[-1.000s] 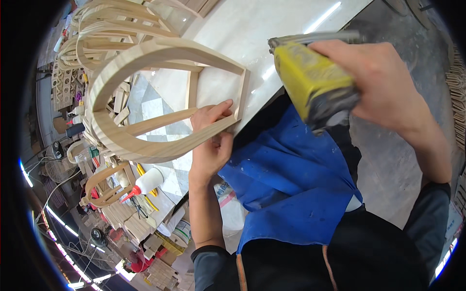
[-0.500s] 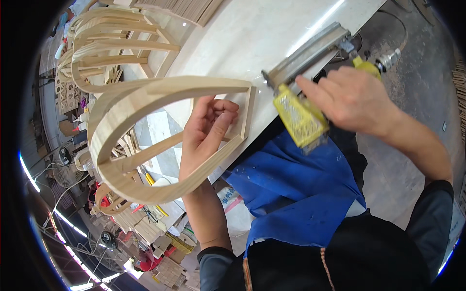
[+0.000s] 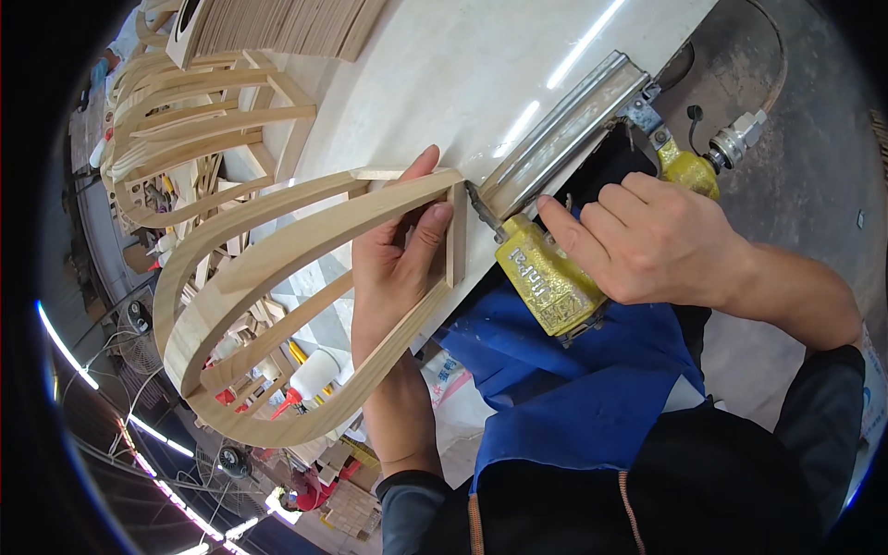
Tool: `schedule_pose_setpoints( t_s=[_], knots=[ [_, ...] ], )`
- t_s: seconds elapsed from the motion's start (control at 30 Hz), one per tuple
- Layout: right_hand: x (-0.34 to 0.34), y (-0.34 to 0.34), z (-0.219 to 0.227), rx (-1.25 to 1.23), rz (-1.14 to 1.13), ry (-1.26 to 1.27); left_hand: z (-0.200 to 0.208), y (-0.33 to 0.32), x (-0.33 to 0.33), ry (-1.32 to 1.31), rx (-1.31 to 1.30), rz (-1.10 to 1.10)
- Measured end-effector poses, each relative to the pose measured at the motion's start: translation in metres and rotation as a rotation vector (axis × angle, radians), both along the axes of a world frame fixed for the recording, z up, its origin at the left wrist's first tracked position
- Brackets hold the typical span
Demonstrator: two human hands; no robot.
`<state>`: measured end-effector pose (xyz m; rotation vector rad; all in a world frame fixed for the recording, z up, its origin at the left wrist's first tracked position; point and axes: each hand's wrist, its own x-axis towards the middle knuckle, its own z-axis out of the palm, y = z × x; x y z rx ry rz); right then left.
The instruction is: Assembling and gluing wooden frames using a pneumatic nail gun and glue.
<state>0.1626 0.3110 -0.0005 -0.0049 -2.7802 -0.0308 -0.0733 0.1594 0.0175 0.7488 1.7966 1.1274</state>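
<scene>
A curved, loop-shaped wooden frame [image 3: 208, 314], made of two bent bands joined by crosspieces, is tilted over the table edge. My left hand [image 3: 398, 245] reaches through the loop and grips it near the straight end, thumb on the near side and a fingertip showing above the upper band. In my right hand [image 3: 652, 240] is a yellow air nail gun [image 3: 550, 277] with a long metal magazine. Its nose is at the frame's upper corner; whether the two touch I cannot tell. My palm hides the gun's handle and trigger.
A pale table [image 3: 425, 83] runs diagonally, with stacked thin boards [image 3: 287, 28] at its far side. Similar wooden frames [image 3: 213, 120] stand at the left. Below the loop lies a white bottle [image 3: 316, 372] with a red tip. An air hose fitting [image 3: 735, 139] trails from the gun.
The nail gun has come left, its nose now at the frame's corner. The frame has turned, showing both bands more separately, and my left fingers have closed around its straight end.
</scene>
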Motion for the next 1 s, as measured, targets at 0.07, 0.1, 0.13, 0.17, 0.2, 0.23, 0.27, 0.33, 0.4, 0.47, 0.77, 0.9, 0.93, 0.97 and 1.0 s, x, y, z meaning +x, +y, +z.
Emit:
schedule_pose_setpoints(
  t_s=[0.07,0.1,0.13,0.17,0.2,0.23,0.27,0.33,0.4,0.47,0.77,0.9,0.93,0.97,1.0],
  knots=[
    [-0.001,-0.001,-0.001,0.006,0.003,0.005,-0.003,-0.002,0.001,0.081,0.066,-0.02],
    [-0.002,-0.001,-0.001,0.003,0.005,0.006,-0.003,-0.002,0.001,0.083,0.063,-0.018],
    [-0.002,-0.001,-0.001,0.002,0.01,0.003,-0.003,-0.002,0.001,0.076,0.047,-0.015],
    [-0.002,0.0,-0.001,0.001,0.015,-0.001,-0.002,-0.002,0.001,0.07,0.032,-0.013],
    [-0.002,0.0,-0.002,0.0,0.018,-0.006,-0.002,-0.001,0.001,0.063,0.017,-0.012],
    [-0.002,0.0,-0.002,0.0,0.021,-0.01,-0.002,-0.001,0.001,0.055,0.002,-0.011],
    [-0.001,0.0,-0.003,-0.002,0.018,-0.012,-0.002,-0.001,0.001,0.054,0.0,-0.014],
    [-0.002,0.0,-0.005,0.001,0.021,-0.009,-0.003,-0.002,0.0,0.068,0.011,-0.022],
    [-0.002,-0.001,-0.006,0.004,0.024,-0.006,-0.004,-0.002,-0.001,0.083,0.023,-0.03],
    [-0.002,0.0,-0.008,0.004,0.024,-0.005,-0.004,-0.001,0.0,0.077,0.021,-0.03],
    [-0.002,0.0,-0.012,0.018,0.04,0.005,-0.004,-0.001,0.001,0.051,0.014,-0.029],
    [-0.004,0.002,-0.01,0.019,0.042,0.007,-0.003,-0.001,0.001,0.058,0.024,-0.029],
    [-0.004,0.002,-0.01,0.019,0.042,0.006,-0.003,-0.001,0.0,0.058,0.024,-0.029],
    [-0.004,0.002,-0.011,0.016,0.043,0.006,-0.004,-0.002,-0.001,0.057,0.023,-0.038],
    [-0.004,0.002,-0.011,0.012,0.044,0.006,-0.004,-0.003,-0.003,0.055,0.022,-0.048]
  ],
)
